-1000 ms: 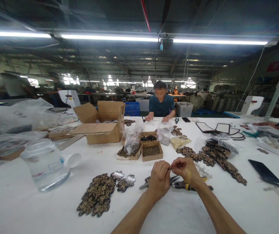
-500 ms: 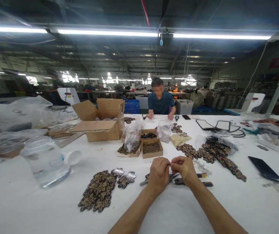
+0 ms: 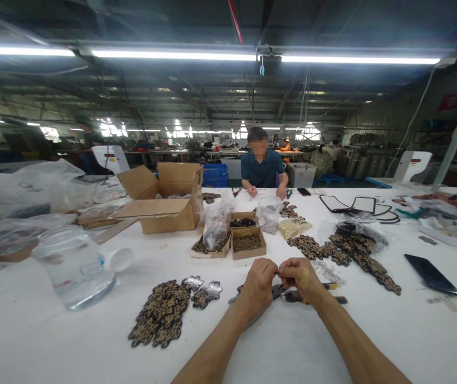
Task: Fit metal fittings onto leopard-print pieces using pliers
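My left hand (image 3: pixel 261 282) and my right hand (image 3: pixel 299 277) meet fingertip to fingertip above the table, both closed in a pinch. Whatever tiny piece lies between them is too small to name. Under and beside the hands rest pliers (image 3: pixel 278 290), partly hidden, with another tool's dark and yellow handle (image 3: pixel 338 300) sticking out to the right. To the left lies a pile of leopard-print, flower-edged patches (image 3: pixel 160 309); a few apart from it (image 3: pixel 207 294) look shiny. Just beyond my hands stands a small cardboard box of brass-coloured bits (image 3: pixel 248 242).
A clear jug (image 3: pixel 74 269) stands at left, near an open carton (image 3: pixel 168 213). More leopard patches (image 3: pixel 344 245), small clear pieces (image 3: pixel 330 272) and a dark phone-like slab (image 3: pixel 432 274) lie at right. Across the table sits a co-worker (image 3: pixel 263 165).
My hands stay pinched together, with only a slight shift of the fingers and wrists. The co-worker's hand has moved away from the tool on the far side.
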Demonstrator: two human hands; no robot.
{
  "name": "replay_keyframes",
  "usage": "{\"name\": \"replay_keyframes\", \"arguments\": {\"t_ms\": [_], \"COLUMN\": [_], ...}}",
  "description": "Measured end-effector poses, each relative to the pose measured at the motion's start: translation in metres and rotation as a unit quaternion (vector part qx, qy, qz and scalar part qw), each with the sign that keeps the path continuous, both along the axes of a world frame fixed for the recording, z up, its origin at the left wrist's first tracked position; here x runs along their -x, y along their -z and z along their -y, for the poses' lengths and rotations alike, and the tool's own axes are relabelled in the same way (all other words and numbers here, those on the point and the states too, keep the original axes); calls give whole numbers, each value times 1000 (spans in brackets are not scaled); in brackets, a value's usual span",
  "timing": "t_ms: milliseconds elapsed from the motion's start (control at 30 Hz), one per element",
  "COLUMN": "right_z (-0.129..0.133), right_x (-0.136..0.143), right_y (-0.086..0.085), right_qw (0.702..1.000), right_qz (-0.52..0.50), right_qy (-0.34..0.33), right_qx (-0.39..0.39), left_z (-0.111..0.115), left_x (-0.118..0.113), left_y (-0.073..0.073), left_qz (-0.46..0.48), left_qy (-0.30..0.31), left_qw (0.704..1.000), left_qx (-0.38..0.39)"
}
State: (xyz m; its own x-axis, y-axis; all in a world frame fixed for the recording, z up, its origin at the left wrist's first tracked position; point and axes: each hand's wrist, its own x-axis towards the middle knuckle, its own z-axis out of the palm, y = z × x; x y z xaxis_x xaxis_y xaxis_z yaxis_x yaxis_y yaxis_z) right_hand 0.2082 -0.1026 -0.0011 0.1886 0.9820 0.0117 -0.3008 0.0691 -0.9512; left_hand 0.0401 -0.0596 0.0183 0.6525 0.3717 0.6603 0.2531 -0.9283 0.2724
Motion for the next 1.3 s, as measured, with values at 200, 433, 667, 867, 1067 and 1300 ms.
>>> {"name": "replay_keyframes", "arguments": {"t_ms": [200, 433, 667, 867, 1067, 1300], "right_z": [-1, -9, -8, -7, -12, -9], "right_x": [-2, 17, 12, 2, 9, 6], "right_y": [-2, 6, 7, 6, 11, 6], "right_qw": [997, 991, 994, 998, 990, 991], "right_qz": [55, 43, 54, 54, 90, 107], "right_qy": [33, 125, 91, 34, 95, 78], "right_qx": [-37, -30, -21, -30, -55, -26], "left_z": [0, 6, 5, 2, 2, 3], "left_x": [-2, -4, -1, 1, 2, 2], "left_y": [2, 6, 0, -6, -7, -5], "left_qz": [14, 45, 18, -17, -6, -91], "left_qy": [-9, -105, -92, -49, -94, -91], "left_qw": [999, 986, 994, 999, 995, 989], "left_qx": [34, 119, 51, 11, 35, -67]}}
